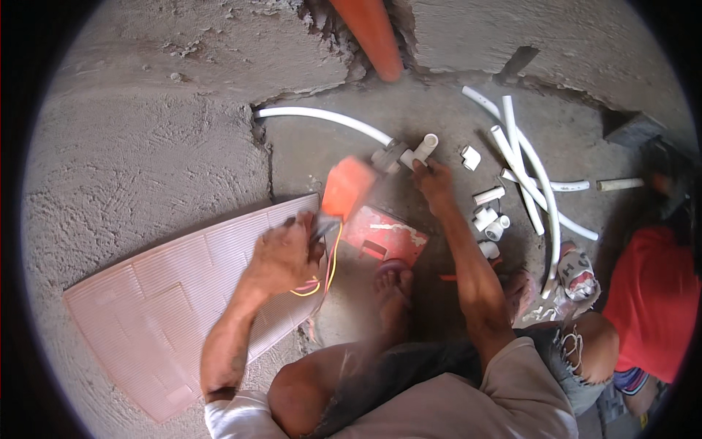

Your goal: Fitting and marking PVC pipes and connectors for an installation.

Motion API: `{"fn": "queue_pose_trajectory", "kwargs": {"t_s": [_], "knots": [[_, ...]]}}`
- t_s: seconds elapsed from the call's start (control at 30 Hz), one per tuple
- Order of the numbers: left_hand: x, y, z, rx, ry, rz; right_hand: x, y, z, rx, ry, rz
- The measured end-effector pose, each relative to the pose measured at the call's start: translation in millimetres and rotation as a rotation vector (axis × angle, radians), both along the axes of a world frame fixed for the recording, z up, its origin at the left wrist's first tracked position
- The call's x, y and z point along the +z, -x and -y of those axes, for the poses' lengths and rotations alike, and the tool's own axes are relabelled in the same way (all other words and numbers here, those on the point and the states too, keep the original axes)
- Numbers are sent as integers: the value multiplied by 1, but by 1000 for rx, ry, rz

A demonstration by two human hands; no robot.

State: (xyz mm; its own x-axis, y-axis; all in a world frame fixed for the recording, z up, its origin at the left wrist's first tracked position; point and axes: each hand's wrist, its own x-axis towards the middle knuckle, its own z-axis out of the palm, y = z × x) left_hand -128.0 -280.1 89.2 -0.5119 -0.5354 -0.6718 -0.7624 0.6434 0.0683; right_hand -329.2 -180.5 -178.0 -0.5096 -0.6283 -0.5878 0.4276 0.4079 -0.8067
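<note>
In my left hand [284, 252] is the dark handle of an orange pipe welding tool [346, 189], blurred by motion. A yellow and a reddish wire run from it past my wrist. The tool's grey heating end [387, 157] reaches up between a long curved white pipe [322, 117] and a white tee fitting [423, 150]. My right hand [435, 184] grips the tee by its near side, fingers closed. Whether the pipe and the tee touch the heating end I cannot tell.
Loose white elbow fittings [471, 157] and short pieces lie right of my right hand, beyond them crossed white pipes [537, 183]. My foot rests on a red plate [384, 234]. A ribbed pinkish panel [168, 300] lies left. Someone in red [654, 300] is at right.
</note>
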Motion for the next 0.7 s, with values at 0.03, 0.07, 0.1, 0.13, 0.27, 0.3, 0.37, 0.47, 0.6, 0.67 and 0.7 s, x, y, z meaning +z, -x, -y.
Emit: {"fn": "queue_pose_trajectory", "kwargs": {"t_s": [0.03, 0.07, 0.1, 0.13, 0.27, 0.3, 0.37, 0.47, 0.6, 0.67, 0.7], "knots": [[18, 14, 6, -83, 72, -75, 2, -2, 1, -31, -1, 90], [30, 30, 12, -170, 140, -158, 0, 0, 0, -30, -2, 87], [40, 51, 22, -201, 94, -142, -3, 2, 3, -4, 55, 18], [39, 76, 33, -235, 29, -141, -10, 7, -1, 17, 91, -63], [57, 170, 75, -470, -105, -40, -16, 2, 6, 54, 124, -163], [63, 185, 72, -463, -96, -32, -11, 0, 7, 51, 108, -141], [68, 205, 64, -355, -43, 210, -10, 0, 4, 52, 80, -119], [60, 153, 52, -278, -63, -17, -14, 7, 4, -9, 54, 34], [37, 56, 13, -83, 32, -184, -26, 5, 3, -1, 51, -38], [21, 19, -5, 35, -13, -98, -23, 2, 5, -7, 34, -7], [7, 3, -13, 98, -38, -58, -16, 3, 7, -47, 9, 28]]}}
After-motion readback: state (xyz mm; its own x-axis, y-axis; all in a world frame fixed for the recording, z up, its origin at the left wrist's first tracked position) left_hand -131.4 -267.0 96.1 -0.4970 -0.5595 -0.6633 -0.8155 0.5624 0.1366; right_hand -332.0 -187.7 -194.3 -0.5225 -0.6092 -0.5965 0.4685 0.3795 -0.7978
